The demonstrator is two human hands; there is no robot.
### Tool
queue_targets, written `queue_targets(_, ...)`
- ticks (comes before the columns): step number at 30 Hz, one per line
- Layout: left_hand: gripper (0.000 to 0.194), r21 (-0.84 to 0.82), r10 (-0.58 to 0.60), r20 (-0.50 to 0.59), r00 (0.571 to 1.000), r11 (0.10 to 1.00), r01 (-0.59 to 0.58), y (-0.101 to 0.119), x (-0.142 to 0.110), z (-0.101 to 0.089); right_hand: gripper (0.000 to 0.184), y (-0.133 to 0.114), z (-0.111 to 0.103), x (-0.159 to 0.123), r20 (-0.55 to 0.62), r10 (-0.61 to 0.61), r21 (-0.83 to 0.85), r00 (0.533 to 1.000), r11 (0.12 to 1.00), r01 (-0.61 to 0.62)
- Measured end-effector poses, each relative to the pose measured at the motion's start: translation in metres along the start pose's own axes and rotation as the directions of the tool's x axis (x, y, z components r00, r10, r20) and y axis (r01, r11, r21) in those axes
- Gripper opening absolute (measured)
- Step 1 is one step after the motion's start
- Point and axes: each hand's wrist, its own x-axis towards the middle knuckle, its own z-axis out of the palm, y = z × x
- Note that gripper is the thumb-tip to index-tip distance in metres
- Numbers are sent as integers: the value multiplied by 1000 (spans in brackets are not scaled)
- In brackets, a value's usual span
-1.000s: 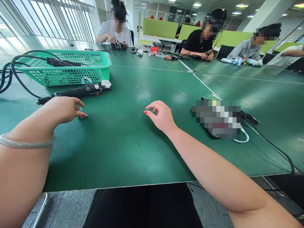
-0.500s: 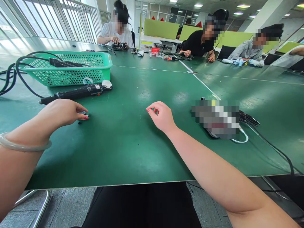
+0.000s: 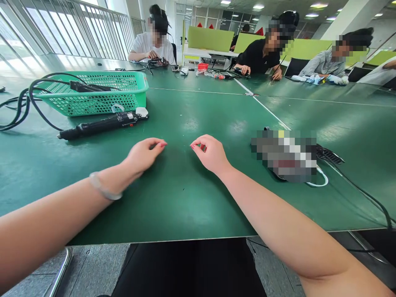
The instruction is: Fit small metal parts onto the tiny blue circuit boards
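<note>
My left hand [image 3: 142, 156], with a pale bangle [image 3: 105, 187] on its wrist, is over the green table with thumb and fingers pinched together. Whatever it may hold is hidden. To its right, my right hand [image 3: 212, 153] is also closed in a pinch, and nothing can be made out between its fingertips. A gap separates the two hands. Beyond my left hand lies a black electric screwdriver [image 3: 105, 124], beside the front of a green plastic basket [image 3: 108, 97].
Black cables [image 3: 26, 103] loop at the basket's left, and a black device [image 3: 88, 86] lies inside it. A blurred-out object [image 3: 283, 154] with cords lies right of my right hand. Several people sit across the table; its front edge [image 3: 185, 240] is near my lap.
My left hand has moved right, away from the screwdriver and towards my right hand. The small dark pieces that were at its fingertips no longer show on the table. My right hand stays put.
</note>
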Motion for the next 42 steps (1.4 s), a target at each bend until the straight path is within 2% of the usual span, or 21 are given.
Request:
queue_targets(3,27,-266,-6,114,993,963,37,30,-2,39,13,2,1,0,86,20,-70,996,997,-14)
queue_targets(6,23,-415,28,41,999,910,-8,40,-2,53,18,5,2,0,163,52,-122,985,992,-32)
queue_targets(9,22,-450,20,11,1000,893,-13,32,1,49,27,7,0,0,222,83,-118,972,991,-58)
queue_targets(14,24,-515,-55,97,994,852,98,22,5,39,26,7,-5,1,284,102,-150,953,987,-61)
queue_targets(18,21,-611,-72,163,984,776,158,23,5,40,20,4,-11,0,335,124,-170,934,983,-70)
queue_targets(22,18,-652,-68,236,969,729,210,22,4,43,28,5,-16,0,350,110,-121,930,990,-72)
queue_targets(29,29,-639,-71,325,943,719,275,23,2,43,3,3,-18,-2,365,109,-135,925,989,-63)
queue_targets(31,29,-633,-68,335,940,723,278,25,1,43,7,1,-18,-2,348,145,-54,926,989,-134)
queue_targets(33,31,-628,-55,341,939,729,271,25,1,43,5,1,-17,-2,323,196,103,926,965,-241)
queue_targets(37,37,-615,9,369,929,753,236,25,0,45,6,1,-15,-1,294,268,441,917,813,-379)
queue_targets(39,38,-612,48,387,921,760,218,25,0,46,11,0,-13,-1,276,304,517,912,753,-407)
queue_targets(42,41,-605,94,391,916,776,179,24,-1,47,17,-4,-9,-1,241,360,542,901,720,-433)
